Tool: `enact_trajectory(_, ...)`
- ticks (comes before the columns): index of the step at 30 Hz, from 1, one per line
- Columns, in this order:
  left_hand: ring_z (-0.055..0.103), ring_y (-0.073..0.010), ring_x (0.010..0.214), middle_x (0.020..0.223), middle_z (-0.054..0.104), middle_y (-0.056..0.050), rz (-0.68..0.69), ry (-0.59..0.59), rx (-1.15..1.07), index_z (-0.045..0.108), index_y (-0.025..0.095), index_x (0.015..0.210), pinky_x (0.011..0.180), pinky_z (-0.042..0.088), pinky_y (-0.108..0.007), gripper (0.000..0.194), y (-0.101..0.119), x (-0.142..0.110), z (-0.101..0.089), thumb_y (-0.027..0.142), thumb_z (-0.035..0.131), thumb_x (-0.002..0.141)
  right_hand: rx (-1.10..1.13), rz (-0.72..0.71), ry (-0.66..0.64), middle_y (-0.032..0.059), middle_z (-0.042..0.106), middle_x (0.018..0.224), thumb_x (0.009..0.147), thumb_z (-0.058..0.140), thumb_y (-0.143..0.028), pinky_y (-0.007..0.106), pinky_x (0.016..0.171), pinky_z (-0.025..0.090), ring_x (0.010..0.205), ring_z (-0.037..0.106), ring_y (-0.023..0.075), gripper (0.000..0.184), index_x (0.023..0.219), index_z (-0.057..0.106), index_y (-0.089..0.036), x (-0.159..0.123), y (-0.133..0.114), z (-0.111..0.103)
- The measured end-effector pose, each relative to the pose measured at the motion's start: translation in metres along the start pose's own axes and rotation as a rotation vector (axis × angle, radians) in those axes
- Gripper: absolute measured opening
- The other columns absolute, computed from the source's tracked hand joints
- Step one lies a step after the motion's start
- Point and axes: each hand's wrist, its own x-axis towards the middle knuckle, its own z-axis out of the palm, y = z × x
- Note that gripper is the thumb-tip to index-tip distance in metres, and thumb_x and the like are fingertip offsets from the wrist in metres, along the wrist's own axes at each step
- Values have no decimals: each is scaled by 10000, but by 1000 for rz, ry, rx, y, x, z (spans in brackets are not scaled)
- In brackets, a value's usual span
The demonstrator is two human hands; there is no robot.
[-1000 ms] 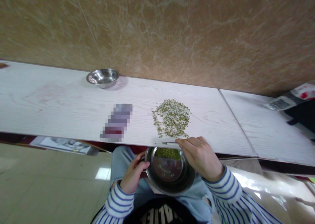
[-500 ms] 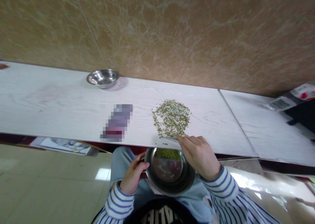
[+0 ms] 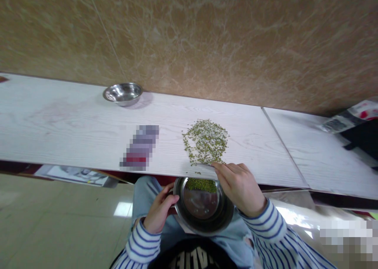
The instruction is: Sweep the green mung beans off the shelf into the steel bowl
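Both hands are gripping something in the head view. With its thumb at the rim, the left hand (image 3: 161,208) clasps the left side of a steel pot (image 3: 226,216), held over the lap just below the near edge of the white wood-grain table (image 3: 251,143). Fingers curled, the right hand (image 3: 236,184) pinches a thin flat scraper (image 3: 203,165) (a ruler or blade, perhaps; too little of it shows to tell). Whether this hand touches the pot's rim is unclear.

Small green mung beans (image 3: 206,141) lie spread on the table beyond the scraper, a few strays sit between it and the edge, and more are heaped at the far side of the pot's bottom. The step in hand appears to be drawing the spread beans off the table into the pot. A further pull would call for the scraper to stay low against the tabletop and the pot's mouth to remain under the edge.

Against the frame from a second ago, the scraper has shifted from close by the table edge to the near margin of the spread, while the left hand and pot look unmoved.
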Motion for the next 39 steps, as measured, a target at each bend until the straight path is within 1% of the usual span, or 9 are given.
enact_trajectory(4, 574, -118, 555, 639, 663, 41, 6, 3, -7, 720, 180, 975, 492, 440, -214, 409, 1, 0, 0, 233, 729, 570, 12, -21, -8, 14, 731, 850, 975, 506, -161, 309, 709, 355, 771, 662, 164, 196, 1099, 655, -190, 1, -3, 1)
enact_trajectory(8, 577, -123, 556, 666, 691, 22, 7, -2, 2, 715, 177, 990, 482, 432, -215, 416, 0, 0, -2, 236, 724, 578, -3, -3, 7, 12, 720, 802, 978, 502, -172, 310, 701, 359, 728, 656, 162, 197, 1099, 657, -184, 1, 1, 0)
enact_trajectory(12, 601, -137, 571, 668, 703, 14, 8, -9, 12, 709, 168, 1004, 509, 472, -234, 425, -1, 2, -3, 240, 731, 585, -6, 7, 10, 15, 719, 801, 984, 485, -178, 311, 705, 369, 729, 659, 166, 202, 1092, 656, -185, 0, 6, -2)
enact_trajectory(16, 628, -150, 619, 730, 730, -1, -9, -53, 20, 701, 169, 1026, 533, 506, -247, 454, -2, 6, -7, 245, 744, 580, -4, 11, 0, 15, 728, 824, 985, 485, -183, 312, 709, 376, 753, 669, 171, 208, 1106, 654, -190, 2, 6, 1)
enact_trajectory(19, 628, -149, 620, 747, 735, -2, -29, -81, 32, 701, 175, 1035, 525, 501, -242, 471, -2, 9, -10, 244, 757, 572, -3, 0, 2, 16, 734, 838, 987, 481, -181, 310, 712, 377, 760, 669, 169, 218, 1117, 655, -198, 2, 5, 2)
enact_trajectory(23, 633, -155, 606, 720, 727, -1, -30, -64, 41, 702, 173, 1034, 513, 487, -240, 469, -3, 8, -9, 257, 755, 576, 8, -22, -3, 17, 736, 848, 985, 482, -173, 303, 715, 379, 761, 665, 157, 228, 1133, 653, -199, 0, 5, 0)
enact_trajectory(31, 615, -145, 592, 718, 725, -5, 9, -13, 25, 716, 169, 1012, 516, 471, -238, 428, 1, 0, -1, 248, 724, 591, -8, 3, -52, 15, 737, 858, 983, 480, -184, 312, 725, 390, 776, 665, 159, 222, 1117, 655, -215, 3, 4, 1)
enact_trajectory(36, 618, -151, 595, 679, 707, 8, 2, 3, 28, 712, 174, 1001, 515, 468, -239, 426, 2, 1, -2, 247, 731, 581, 5, -29, -34, 18, 736, 855, 985, 476, -173, 304, 717, 384, 777, 661, 146, 231, 1135, 649, -202, 3, 2, 0)
enact_trajectory(39, 611, -140, 587, 673, 700, 18, 1, -7, 21, 710, 176, 997, 512, 468, -232, 418, 1, 1, -2, 244, 724, 585, 22, -30, -32, 18, 735, 865, 983, 481, -161, 300, 716, 376, 791, 661, 145, 233, 1141, 648, -198, 2, 2, -1)
